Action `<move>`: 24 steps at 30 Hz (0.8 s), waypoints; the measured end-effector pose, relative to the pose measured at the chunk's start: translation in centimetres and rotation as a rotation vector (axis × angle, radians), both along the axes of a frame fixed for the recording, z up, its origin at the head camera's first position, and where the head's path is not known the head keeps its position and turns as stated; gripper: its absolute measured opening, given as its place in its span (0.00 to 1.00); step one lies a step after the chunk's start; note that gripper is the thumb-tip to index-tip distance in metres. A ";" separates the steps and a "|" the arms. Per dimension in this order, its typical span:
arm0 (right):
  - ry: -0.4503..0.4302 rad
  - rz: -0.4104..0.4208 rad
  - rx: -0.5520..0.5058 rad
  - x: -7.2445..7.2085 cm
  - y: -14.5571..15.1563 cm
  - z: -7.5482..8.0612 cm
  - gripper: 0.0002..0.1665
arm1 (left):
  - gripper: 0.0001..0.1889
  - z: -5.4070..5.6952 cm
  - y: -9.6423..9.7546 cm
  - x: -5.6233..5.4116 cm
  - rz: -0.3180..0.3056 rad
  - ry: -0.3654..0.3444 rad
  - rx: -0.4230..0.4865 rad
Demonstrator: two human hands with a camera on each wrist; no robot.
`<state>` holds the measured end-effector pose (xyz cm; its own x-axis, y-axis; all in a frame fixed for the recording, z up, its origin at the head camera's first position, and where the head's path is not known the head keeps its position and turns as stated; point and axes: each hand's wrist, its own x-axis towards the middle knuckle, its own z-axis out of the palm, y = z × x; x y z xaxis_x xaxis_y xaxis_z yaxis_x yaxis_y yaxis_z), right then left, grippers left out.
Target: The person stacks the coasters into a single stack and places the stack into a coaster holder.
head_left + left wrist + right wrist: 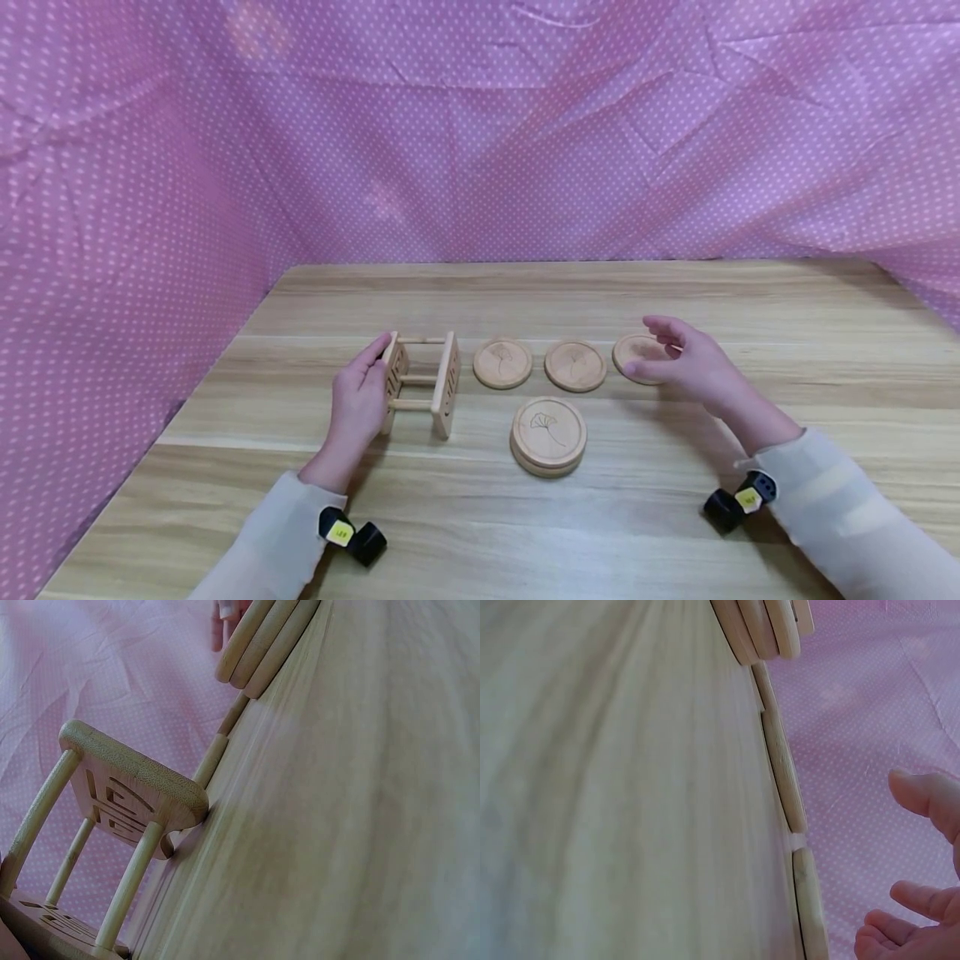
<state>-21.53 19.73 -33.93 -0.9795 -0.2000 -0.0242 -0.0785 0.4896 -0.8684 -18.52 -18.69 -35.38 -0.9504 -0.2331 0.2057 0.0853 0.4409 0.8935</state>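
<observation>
A small wooden coaster rack (424, 380), two fretwork side panels joined by dowels, stands upright on the table's left part. My left hand (358, 404) holds its left panel from the outside; in the left wrist view the rack (124, 802) shows large, with the hand mostly out of frame. Round wooden coasters with a leaf drawing lie in a row: a left one (502, 363), a middle one (575, 366) and a right one (630, 354). Over the right coaster hovers my right hand (693, 367), thumb and fingers apart. In the right wrist view that hand (922, 930) pinches nothing.
Nearer to me sits a stack of coasters (548, 435), three layers in the left wrist view (266, 645). The wood-grain table (480, 533) ends at a pink dotted cloth (480, 167) behind and at the sides. Both wrists wear small black cameras.
</observation>
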 end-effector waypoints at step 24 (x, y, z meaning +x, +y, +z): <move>-0.062 -0.010 0.081 -1.4 1.0 -0.9 0.56 | 0.22 -0.2 -0.1 -0.1 0.009 -0.003 -0.032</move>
<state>-22.91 20.70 -34.82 -0.9775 -0.1855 -0.1003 -0.0211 0.5592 -0.8287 -18.65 -18.79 -35.58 -0.9490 -0.2354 0.2099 0.0780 0.4698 0.8793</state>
